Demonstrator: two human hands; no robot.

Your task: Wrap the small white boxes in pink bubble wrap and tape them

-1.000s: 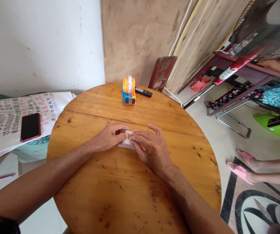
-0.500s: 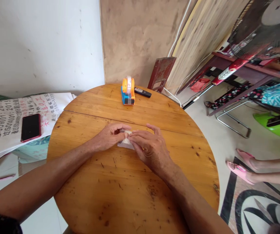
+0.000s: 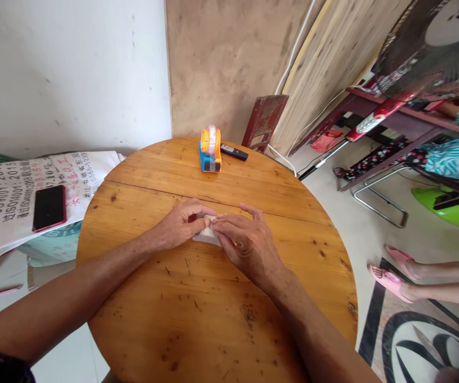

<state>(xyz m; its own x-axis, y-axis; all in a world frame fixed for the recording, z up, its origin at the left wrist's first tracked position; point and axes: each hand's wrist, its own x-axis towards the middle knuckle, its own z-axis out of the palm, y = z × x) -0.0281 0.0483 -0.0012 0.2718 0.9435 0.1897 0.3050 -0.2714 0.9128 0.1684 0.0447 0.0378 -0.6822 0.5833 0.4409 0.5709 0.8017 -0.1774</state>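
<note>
A small whitish, partly clear packet (image 3: 207, 234) lies on the round wooden table (image 3: 165, 314), mostly covered by my fingers, so its kind is hard to make out. My left hand (image 3: 181, 223) grips its left side, thumb and fingers curled around the edge. From the right, my right hand (image 3: 247, 234) presses its closed fingers and thumb onto the packet, with one finger raised. Farther back on the table stands an orange and blue tape dispenser (image 3: 210, 151) with a roll of tape. A black remote-like object (image 3: 234, 152) lies beside it.
At left, a phone (image 3: 49, 208) rests on printed white sacks (image 3: 89, 175). A wooden chair (image 3: 265, 119) stands behind the table, against the wall side. To the right are a standing fan (image 3: 412, 53), another table (image 3: 405, 109) and people's legs in pink sandals (image 3: 391, 279).
Both hands stay at the packet; my left fingers and thumb have shifted very slightly. The view has turned a little, and nothing else has visibly moved.
</note>
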